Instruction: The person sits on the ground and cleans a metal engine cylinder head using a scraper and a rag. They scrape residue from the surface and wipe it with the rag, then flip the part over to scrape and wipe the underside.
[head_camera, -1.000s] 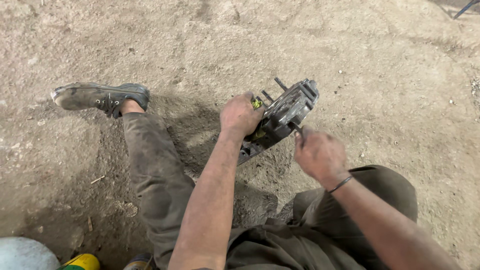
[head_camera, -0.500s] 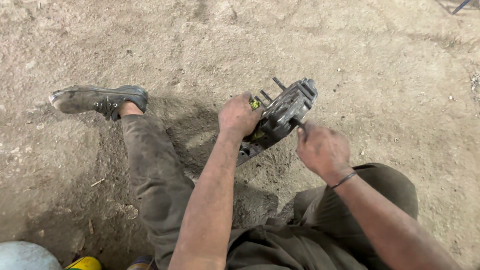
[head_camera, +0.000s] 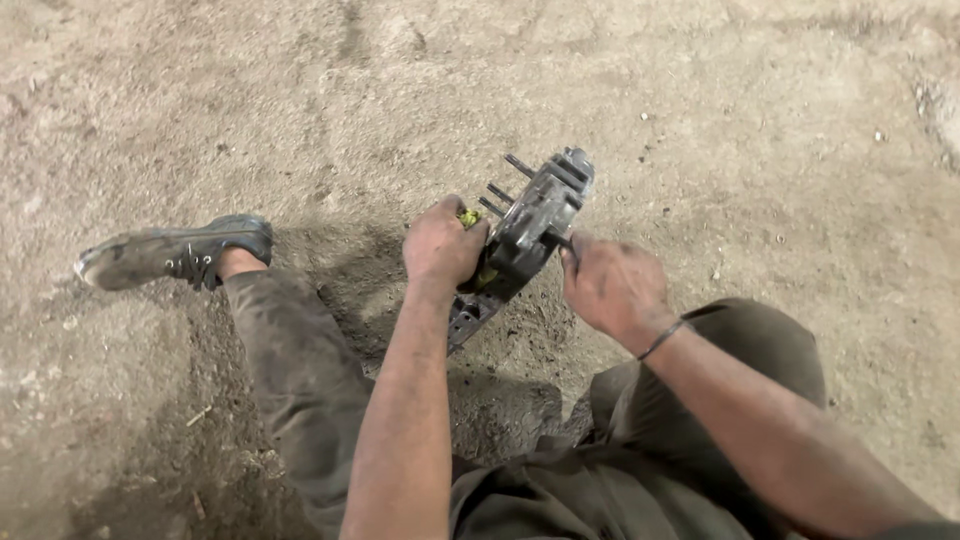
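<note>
At the far left, a dusty dark shoe (head_camera: 172, 252) is seen lying on its side on the dirt floor (head_camera: 700, 110), worn on the person's outstretched left leg. The leg is covered by a soiled olive trouser leg (head_camera: 290, 370), which is stretched across the ground towards the lower middle of the view.

Further right, the left hand (head_camera: 441, 245) is seen at the end of a bare forearm. Its fingers are closed tightly around something yellow-green (head_camera: 468, 216), of which only a small part shows above the knuckles; what it is cannot be told. The hand is pressed against the left side of a grimy grey metal machine part (head_camera: 525, 235).

The machine part is held tilted between the two hands, its lower end resting on or just above the dirt floor between the legs. Several dark studs (head_camera: 505, 180) are seen sticking out of its upper left face.

To the right of the part, the right hand (head_camera: 612, 285) is curled shut around a thin dark tool (head_camera: 562, 240), whose tip is set against the part's right side. A thin band (head_camera: 662, 338) is worn on that wrist. The bent right knee (head_camera: 760, 350), clad in the same olive cloth, is seen behind the right forearm.
</note>
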